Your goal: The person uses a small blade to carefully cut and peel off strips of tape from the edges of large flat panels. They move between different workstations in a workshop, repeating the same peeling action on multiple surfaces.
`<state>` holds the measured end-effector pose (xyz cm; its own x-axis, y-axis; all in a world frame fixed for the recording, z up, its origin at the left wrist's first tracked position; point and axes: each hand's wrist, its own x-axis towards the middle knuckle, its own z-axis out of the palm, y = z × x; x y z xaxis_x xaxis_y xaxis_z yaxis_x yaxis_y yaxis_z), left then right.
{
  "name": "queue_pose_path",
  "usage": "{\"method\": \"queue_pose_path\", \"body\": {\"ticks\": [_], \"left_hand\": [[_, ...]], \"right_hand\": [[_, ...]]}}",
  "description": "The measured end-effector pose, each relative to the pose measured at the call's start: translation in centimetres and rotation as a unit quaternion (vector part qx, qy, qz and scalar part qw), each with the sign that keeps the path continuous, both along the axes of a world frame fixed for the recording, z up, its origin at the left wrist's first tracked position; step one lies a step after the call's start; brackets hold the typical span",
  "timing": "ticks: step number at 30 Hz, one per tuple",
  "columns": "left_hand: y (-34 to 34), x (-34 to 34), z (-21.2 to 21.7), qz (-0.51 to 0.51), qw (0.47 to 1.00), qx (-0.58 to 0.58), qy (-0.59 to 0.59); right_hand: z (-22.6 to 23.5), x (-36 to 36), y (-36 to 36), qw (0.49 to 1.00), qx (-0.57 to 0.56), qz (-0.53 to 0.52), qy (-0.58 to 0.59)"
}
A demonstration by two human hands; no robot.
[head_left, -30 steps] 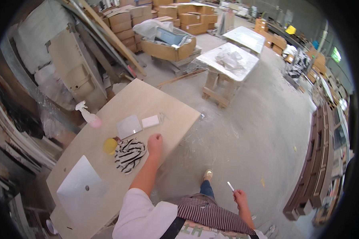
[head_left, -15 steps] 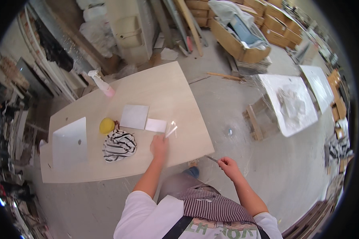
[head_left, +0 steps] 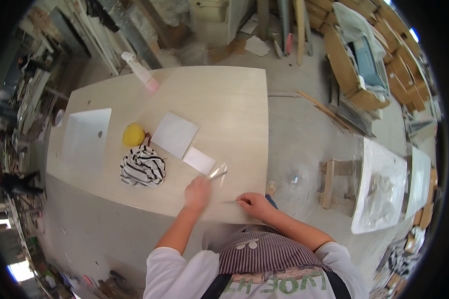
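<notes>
My left hand [head_left: 198, 193] is closed at the table's near edge, its fingertips at one end of a thin strip [head_left: 218, 175]. Another pale narrow strip [head_left: 224, 175] lies beside it. In my right hand [head_left: 253, 205] is a thin, flat dark tool [head_left: 229, 202], pinched between fingers and thumb; its kind is too small to make out. It points left, toward my left hand, over the pale tabletop [head_left: 234, 119]. Just beyond my left hand lie a small white rectangular piece [head_left: 199, 160] and a larger white square piece [head_left: 175, 134].
On the tabletop are a striped cloth [head_left: 142, 167], a round yellow container [head_left: 133, 134], and a spray bottle [head_left: 140, 72] with pink at its base. A white basin [head_left: 87, 137] is set at the left. Plastic-wrapped white slabs [head_left: 381, 187] stand to the right; cartons [head_left: 406, 74] are stacked behind.
My right hand has come from beyond the table's near right corner to above the tabletop, bringing the thin tool close to my left hand. The view has turned.
</notes>
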<state>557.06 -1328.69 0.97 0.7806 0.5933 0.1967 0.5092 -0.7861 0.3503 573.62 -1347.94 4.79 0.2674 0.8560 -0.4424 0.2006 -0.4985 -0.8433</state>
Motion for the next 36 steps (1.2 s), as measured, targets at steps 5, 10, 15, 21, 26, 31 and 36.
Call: {"method": "queue_pose_path", "body": {"ticks": [5, 10, 15, 21, 26, 31, 36], "left_hand": [[-1.2, 2.2, 3.2, 0.161, 0.96, -0.211, -0.087], [-4.5, 9.6, 4.3, 0.248, 0.846, -0.437, -0.181], [-5.8, 17.6, 5.8, 0.21, 0.856, -0.408, -0.239], [-8.1, 18.3, 6.6, 0.242, 0.847, -0.439, -0.179], [-12.4, 13.5, 5.3, 0.29, 0.771, -0.516, -0.234], [-13.4, 7.7, 7.1, 0.398, 0.734, -0.449, -0.317], [-12.7, 0.9, 8.8, 0.45, 0.762, -0.361, -0.293]], "right_hand": [[1.5, 3.1, 3.9, 0.998, 0.042, -0.008, 0.048], [0.3, 7.6, 6.7, 0.967, 0.146, -0.104, 0.181], [-0.3, 13.9, 7.2, 0.969, 0.122, -0.121, 0.176], [-1.6, 18.8, 6.0, 0.969, 0.056, -0.176, 0.161], [-1.1, 19.2, 5.9, 0.963, 0.06, -0.124, 0.233], [1.0, 13.0, 7.6, 0.973, 0.083, 0.112, 0.185], [4.2, 4.8, 10.5, 0.932, 0.0, 0.355, 0.08]]}}
